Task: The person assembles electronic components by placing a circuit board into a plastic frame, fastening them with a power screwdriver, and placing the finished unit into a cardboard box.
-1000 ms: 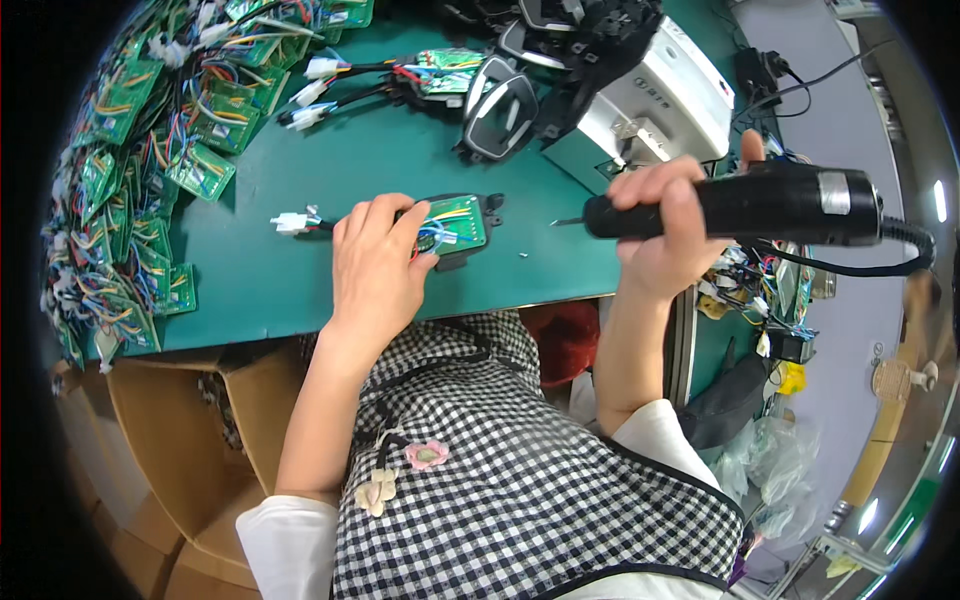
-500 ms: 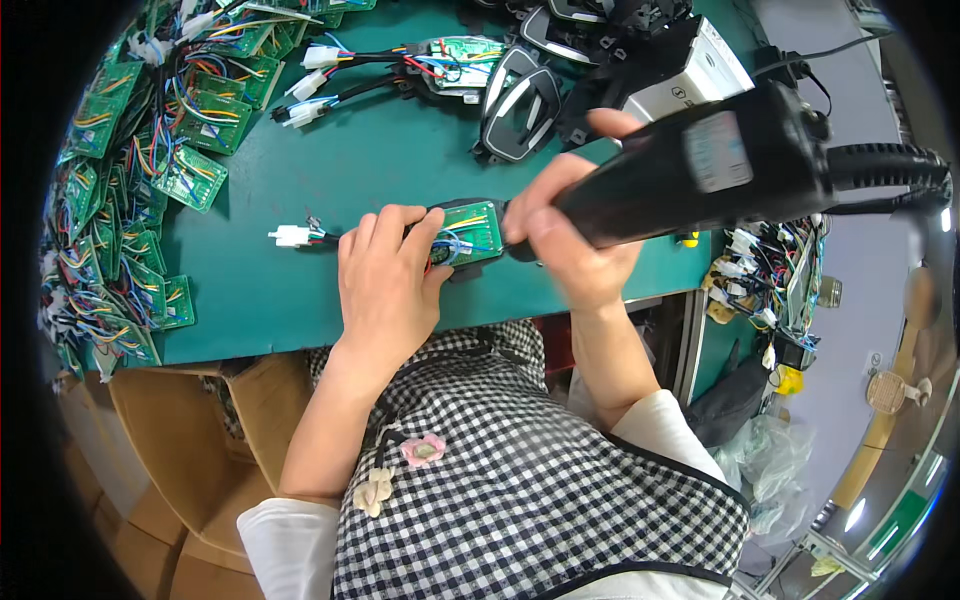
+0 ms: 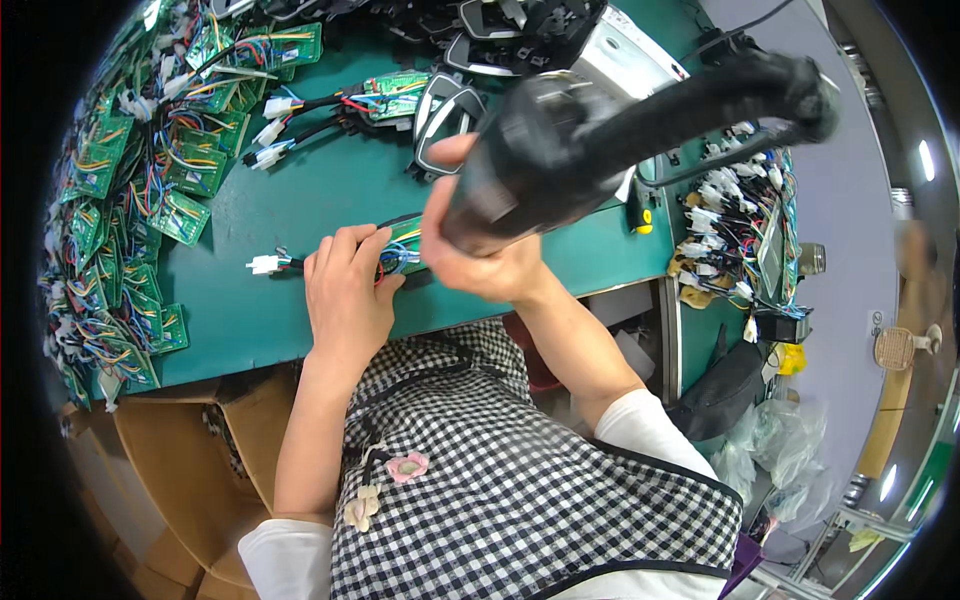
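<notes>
My left hand (image 3: 345, 290) holds a green circuit board (image 3: 405, 238) on a black housing down on the green table. Its fingers curl over the left end, beside blue, yellow and red wires. A white plug (image 3: 264, 265) sticks out to the left of that hand on a short cable. My right hand (image 3: 485, 265) is wrapped round a thick black corded power tool, which looks like an electric screwdriver (image 3: 545, 165). The tool stands upright over the right end of the board, its back end with the ribbed cable toward me. Hand and tool hide its tip and that end of the board.
Wired circuit boards (image 3: 180, 215) are heaped along the left edge. Black housings with silver trim (image 3: 447, 115), a wired assembly (image 3: 395, 92) and a white box (image 3: 630, 60) lie at the back. A yellow-ended screwdriver (image 3: 642, 215) and bundled connectors (image 3: 715, 225) are at right; cardboard boxes (image 3: 190, 460) stand below left.
The electric screwdriver has swung from lying slantwise to nearly upright over the board, and my right hand has turned with it. My left hand stays on the board while the view shifts slightly.
</notes>
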The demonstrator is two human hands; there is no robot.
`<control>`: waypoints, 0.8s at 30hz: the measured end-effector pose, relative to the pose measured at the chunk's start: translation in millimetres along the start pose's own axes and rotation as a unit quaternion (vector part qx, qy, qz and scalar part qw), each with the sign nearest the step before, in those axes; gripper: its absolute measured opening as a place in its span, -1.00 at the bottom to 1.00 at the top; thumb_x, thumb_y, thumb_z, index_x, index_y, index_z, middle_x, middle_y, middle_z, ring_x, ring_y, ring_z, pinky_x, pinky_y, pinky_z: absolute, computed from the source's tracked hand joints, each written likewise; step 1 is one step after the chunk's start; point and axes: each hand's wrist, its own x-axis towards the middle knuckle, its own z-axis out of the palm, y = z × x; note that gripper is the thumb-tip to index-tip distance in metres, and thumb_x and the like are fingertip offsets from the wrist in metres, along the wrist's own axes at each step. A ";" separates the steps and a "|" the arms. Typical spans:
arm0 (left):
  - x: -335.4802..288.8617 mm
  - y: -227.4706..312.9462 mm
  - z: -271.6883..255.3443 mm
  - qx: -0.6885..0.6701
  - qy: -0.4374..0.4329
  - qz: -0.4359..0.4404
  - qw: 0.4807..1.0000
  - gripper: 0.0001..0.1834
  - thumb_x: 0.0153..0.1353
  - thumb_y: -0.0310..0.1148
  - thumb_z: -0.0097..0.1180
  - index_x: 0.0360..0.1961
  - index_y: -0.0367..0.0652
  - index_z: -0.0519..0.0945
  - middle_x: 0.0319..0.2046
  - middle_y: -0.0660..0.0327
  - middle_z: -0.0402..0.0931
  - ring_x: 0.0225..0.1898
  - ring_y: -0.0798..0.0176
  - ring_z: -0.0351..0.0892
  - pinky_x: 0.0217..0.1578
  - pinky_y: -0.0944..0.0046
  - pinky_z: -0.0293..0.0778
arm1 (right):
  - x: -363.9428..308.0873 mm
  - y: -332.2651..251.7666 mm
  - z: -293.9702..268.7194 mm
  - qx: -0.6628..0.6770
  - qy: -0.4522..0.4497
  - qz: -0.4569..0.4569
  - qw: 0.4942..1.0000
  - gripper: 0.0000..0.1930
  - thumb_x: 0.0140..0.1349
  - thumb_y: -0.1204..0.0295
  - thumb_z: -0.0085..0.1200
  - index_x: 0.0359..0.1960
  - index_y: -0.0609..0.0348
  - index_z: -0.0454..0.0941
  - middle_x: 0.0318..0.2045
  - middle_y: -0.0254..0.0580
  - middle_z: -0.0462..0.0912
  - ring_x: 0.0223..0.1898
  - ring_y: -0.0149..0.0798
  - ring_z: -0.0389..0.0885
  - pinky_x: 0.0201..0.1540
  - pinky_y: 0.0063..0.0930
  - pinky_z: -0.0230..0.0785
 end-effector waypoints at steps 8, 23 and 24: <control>-8.3 -17.4 18.4 -0.090 0.039 0.014 0.995 -0.51 -0.08 -0.13 0.15 -0.18 -0.26 0.47 -0.22 0.15 0.45 -0.13 0.07 0.38 -0.05 0.09 0.22 | 6.1 5.8 7.3 0.052 -0.108 -0.099 0.988 -0.37 -0.34 0.43 0.24 -0.05 0.24 0.44 -0.25 -0.06 0.58 -0.30 -0.18 0.62 -0.21 -0.45 0.41; -4.7 -8.6 -1.9 -0.006 0.024 0.000 1.000 -0.47 -0.28 -0.46 0.35 -0.16 -0.17 0.52 -0.14 0.17 0.46 -0.06 0.09 0.40 0.12 0.01 0.15 | 27.5 -29.8 -89.4 -0.044 0.324 -0.109 0.939 -0.27 0.00 0.70 0.05 0.22 0.32 -0.04 -0.62 -0.27 0.50 -0.64 -0.40 0.50 -0.48 -0.56 0.40; -6.1 -11.1 0.2 -0.016 0.035 0.004 0.999 -0.51 -0.28 -0.46 0.35 -0.19 -0.17 0.54 -0.15 0.17 0.46 -0.06 0.09 0.41 0.11 0.01 0.16 | 29.8 -32.6 -86.5 -0.051 0.311 -0.088 0.945 -0.28 0.00 0.70 0.06 0.21 0.33 -0.02 -0.62 -0.28 0.50 -0.64 -0.39 0.50 -0.49 -0.56 0.40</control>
